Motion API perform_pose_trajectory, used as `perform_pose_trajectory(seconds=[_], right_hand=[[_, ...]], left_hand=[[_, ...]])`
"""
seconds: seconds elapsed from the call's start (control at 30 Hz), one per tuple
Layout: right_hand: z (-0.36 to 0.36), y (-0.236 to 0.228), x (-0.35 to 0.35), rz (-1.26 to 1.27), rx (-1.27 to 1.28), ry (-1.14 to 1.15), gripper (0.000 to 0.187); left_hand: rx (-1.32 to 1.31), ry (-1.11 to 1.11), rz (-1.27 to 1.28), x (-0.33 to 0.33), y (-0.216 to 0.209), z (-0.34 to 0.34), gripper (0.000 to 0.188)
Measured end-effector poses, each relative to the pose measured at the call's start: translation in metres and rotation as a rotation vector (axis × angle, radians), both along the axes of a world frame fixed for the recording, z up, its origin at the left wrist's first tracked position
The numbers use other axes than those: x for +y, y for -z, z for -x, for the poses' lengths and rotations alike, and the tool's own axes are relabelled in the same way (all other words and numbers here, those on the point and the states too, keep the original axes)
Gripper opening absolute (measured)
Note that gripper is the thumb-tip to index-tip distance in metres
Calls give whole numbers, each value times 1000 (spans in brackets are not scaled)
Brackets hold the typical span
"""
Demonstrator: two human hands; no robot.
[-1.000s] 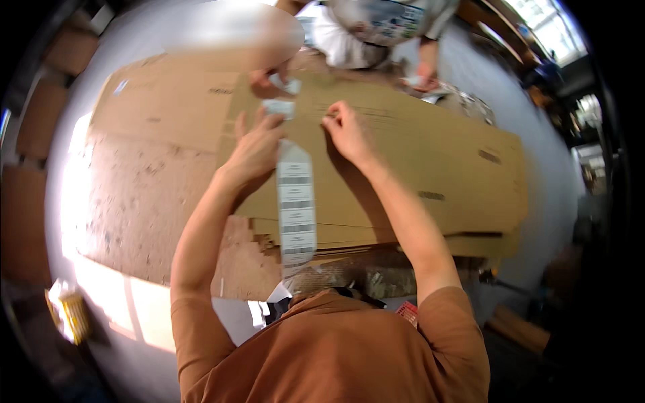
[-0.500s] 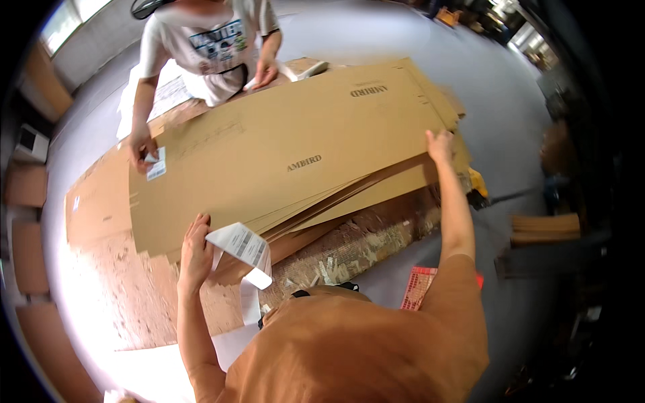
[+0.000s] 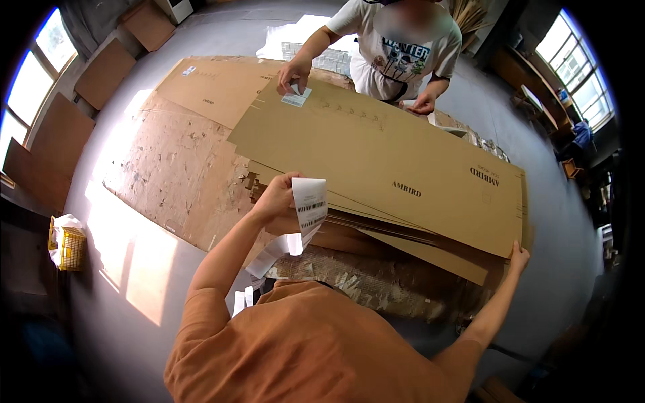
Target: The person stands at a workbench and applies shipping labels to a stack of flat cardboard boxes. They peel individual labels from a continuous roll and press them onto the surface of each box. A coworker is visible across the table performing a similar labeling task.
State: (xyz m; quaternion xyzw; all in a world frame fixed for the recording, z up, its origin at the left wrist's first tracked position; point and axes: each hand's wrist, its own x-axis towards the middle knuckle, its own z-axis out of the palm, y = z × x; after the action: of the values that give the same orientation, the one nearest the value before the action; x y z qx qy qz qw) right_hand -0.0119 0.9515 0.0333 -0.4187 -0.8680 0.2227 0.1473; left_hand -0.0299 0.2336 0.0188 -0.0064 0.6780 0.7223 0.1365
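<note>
A strip of white printed labels (image 3: 310, 208) hangs from my left hand (image 3: 277, 199), its fingers closed on the strip's upper end. The strip's lower part curls down past the table's near edge. My right hand (image 3: 518, 258) grips the near right corner of the top flat cardboard sheet (image 3: 363, 158), fingers out of sight beneath. That sheet lies askew on a stack of similar sheets (image 3: 430, 254). Across the table, a co-worker's hand (image 3: 295, 72) is on a white label (image 3: 296, 97) at the sheet's far left corner. The co-worker's other hand (image 3: 422, 103) is near the far edge.
Another labelled cardboard sheet (image 3: 211, 91) lies on the worn wooden table (image 3: 175, 158), at the far left. A yellow basket (image 3: 70, 247) stands on the floor to the left. Brown boards (image 3: 62, 138) lean by the windows. White bundles (image 3: 316, 47) sit behind the table.
The view has swung left, so the stack and the co-worker appear farther right. My left hand keeps the label strip, and my right hand is still at the sheets' right end.
</note>
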Motion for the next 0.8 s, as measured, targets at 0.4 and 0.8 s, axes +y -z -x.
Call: perform_pose_trajectory(seconds=[0.4,0.8], right_hand=[[1,-63,0,345,374,-10,24],[-38,-132,-42,518,399,-283,21]], left_hand=[[-429,162,-598,75,33,-18,18],[-344,-166,-780,78,9,14,18]])
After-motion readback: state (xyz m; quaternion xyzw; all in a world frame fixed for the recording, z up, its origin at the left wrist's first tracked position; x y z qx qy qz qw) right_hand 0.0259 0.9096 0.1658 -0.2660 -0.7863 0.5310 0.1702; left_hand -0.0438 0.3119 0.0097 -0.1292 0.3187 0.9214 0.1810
